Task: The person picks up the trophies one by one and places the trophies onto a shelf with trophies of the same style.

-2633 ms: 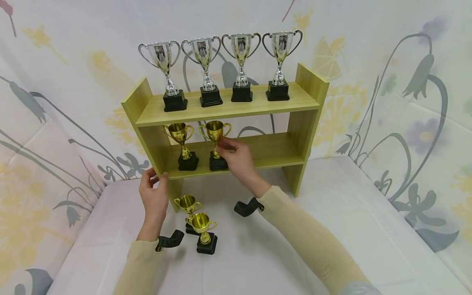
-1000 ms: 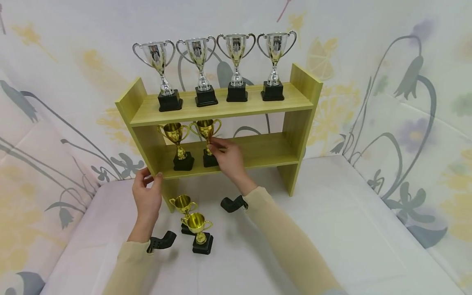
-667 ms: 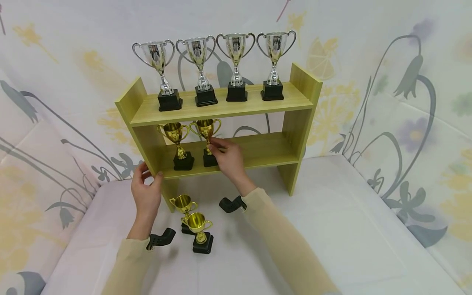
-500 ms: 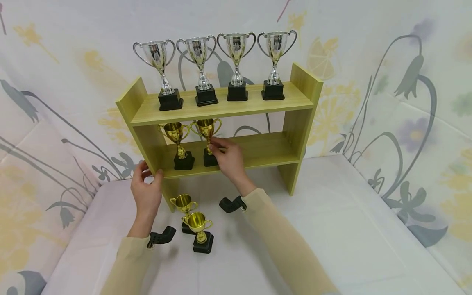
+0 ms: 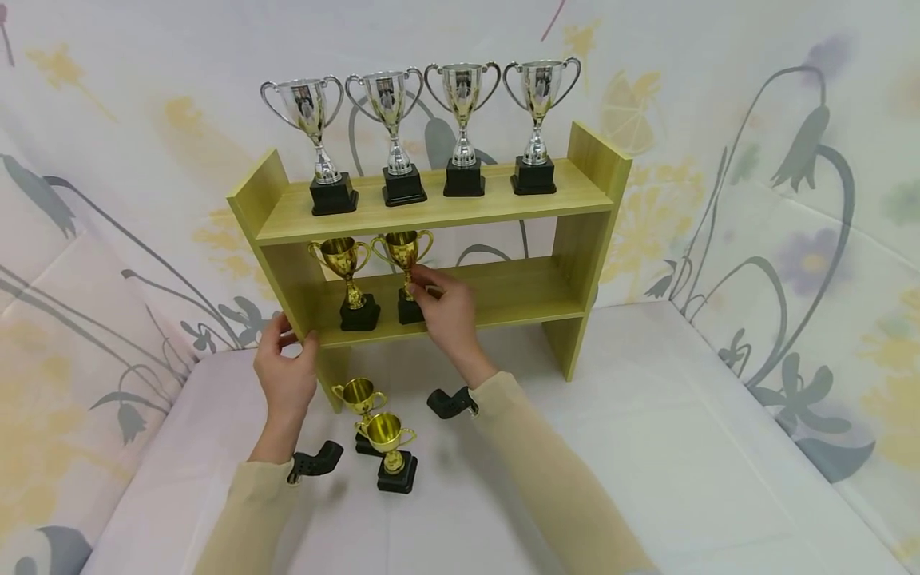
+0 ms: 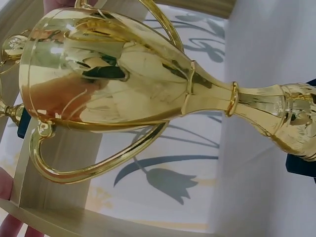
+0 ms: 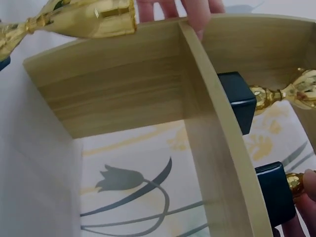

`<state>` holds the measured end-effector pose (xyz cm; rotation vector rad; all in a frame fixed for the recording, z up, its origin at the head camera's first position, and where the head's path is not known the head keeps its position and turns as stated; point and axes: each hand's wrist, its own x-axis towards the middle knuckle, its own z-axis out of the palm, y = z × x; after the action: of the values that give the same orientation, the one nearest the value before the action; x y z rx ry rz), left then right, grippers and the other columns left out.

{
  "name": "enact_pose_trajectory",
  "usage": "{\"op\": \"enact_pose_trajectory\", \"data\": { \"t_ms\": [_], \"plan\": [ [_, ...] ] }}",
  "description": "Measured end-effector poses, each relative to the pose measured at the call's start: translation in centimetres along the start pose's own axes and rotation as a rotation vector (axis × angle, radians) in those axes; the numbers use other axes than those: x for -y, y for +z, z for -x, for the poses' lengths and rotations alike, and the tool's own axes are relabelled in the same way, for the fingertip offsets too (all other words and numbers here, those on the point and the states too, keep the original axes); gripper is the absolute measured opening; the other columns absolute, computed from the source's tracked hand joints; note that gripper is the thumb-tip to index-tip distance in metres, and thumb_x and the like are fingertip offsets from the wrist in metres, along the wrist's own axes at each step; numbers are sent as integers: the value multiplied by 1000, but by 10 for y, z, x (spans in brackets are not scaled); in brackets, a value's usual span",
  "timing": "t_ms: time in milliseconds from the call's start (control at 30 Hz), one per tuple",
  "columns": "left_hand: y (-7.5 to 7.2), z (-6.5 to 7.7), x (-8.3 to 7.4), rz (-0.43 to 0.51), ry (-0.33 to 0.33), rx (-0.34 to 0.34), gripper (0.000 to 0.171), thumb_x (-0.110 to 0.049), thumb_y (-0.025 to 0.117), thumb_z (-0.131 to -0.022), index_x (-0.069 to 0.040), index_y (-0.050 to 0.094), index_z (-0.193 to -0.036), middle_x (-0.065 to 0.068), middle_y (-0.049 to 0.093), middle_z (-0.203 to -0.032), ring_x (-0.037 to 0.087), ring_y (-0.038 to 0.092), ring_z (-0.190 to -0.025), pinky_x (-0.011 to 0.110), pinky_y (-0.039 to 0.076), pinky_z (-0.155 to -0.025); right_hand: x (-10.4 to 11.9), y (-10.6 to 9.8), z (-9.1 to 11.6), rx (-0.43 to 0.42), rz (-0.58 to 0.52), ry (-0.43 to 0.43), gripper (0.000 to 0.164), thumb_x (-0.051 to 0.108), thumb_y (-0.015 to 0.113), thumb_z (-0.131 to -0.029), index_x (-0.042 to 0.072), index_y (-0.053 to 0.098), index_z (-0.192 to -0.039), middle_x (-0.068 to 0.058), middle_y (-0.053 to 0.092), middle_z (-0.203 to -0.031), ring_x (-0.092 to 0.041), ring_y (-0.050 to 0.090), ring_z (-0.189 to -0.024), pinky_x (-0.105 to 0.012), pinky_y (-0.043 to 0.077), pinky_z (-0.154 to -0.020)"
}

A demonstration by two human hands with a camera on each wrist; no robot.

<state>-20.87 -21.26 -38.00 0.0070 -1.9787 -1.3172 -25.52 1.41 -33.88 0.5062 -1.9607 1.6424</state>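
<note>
My right hand (image 5: 447,311) pinches the stem of a gold trophy cup (image 5: 403,249) whose black base stands on the middle shelf. To its left, apart from it, stands another gold trophy (image 5: 342,257). At the left end of the wooden shelf rack (image 5: 460,216), my left hand (image 5: 287,367) grips the side panel, thumb in front and fingers behind. Its fingers (image 7: 197,12) also show at the panel's edge in the right wrist view. Two more gold trophies, a rear one (image 5: 358,394) and a front one (image 5: 386,432), stand upright on the table below. One gold cup (image 6: 113,74) fills the left wrist view.
Several silver trophies (image 5: 463,88) stand in a row on the top board. The rack stands on a white-covered table (image 5: 647,447) before a flower-printed backdrop (image 5: 719,120). Black camera mounts, one on the left wrist (image 5: 316,460) and one on the right (image 5: 450,402), jut inward.
Since the earliest frame, my right hand has shifted its gold trophy slightly left, nearer its neighbour. Over the last second both hands have stayed almost still. The head view has moved a little.
</note>
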Motion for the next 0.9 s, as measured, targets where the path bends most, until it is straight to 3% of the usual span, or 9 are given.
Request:
{"op": "enact_pose_trajectory", "data": {
  "t_ms": [467,900],
  "plan": [
    [2,0,2,-5,86,-14,36,-1,66,-90,2,64,-126,22,61,-114,13,55,-92,8,44,-62,7,-16,2,22,-138,150,34,6,70,-92,-2,67,-125,-16,70,-112,-28,67,-104,-38,53,-91],
    [2,2,5,14,61,-19,37,-2,65,-91,0,63,-127,20,60,-114,9,53,-92,8,46,-64,14,-27,19,3,-190,161,32,5,72,-91,-4,68,-121,-18,70,-113,-27,65,-106,-37,53,-91]
  ]
}}
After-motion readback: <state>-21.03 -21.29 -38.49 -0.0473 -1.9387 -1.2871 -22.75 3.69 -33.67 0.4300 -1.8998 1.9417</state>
